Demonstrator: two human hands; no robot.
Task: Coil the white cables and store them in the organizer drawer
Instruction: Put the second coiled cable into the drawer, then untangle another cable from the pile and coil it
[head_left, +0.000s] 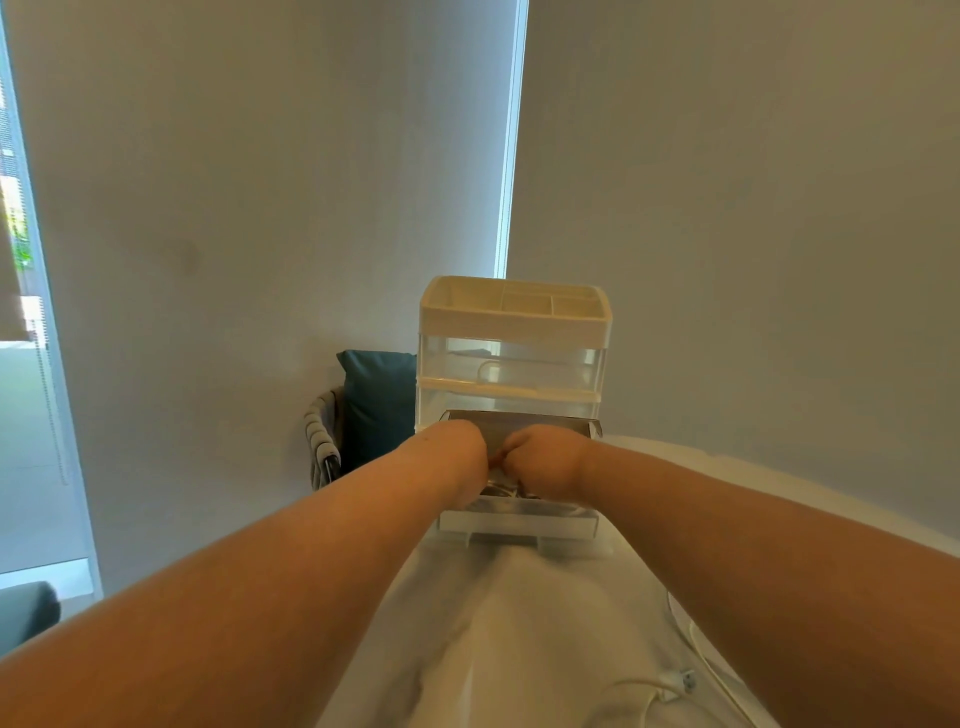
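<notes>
Boxy tiered organizer (514, 312), top tray in matt cream opaque plastic; drawers (511, 366) in clear, glossy, smooth plastic. White cloth (493, 623), matt, softly creased; thin white cable (704, 657), smooth plastic sheath. Teal cushion (379, 400), matt woven fabric.

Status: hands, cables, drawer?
Left hand and right hand both down in the open bottom drawer, fingers hidden. White cable in drawer between them. Second cable loose on the cloth.

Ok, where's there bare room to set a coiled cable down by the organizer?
Bare white cloth runs from the open drawer toward you, left of the loose cable. The top tray also looks empty. Crowded: inside the drawer, with the left hand, right hand and cables.
</notes>
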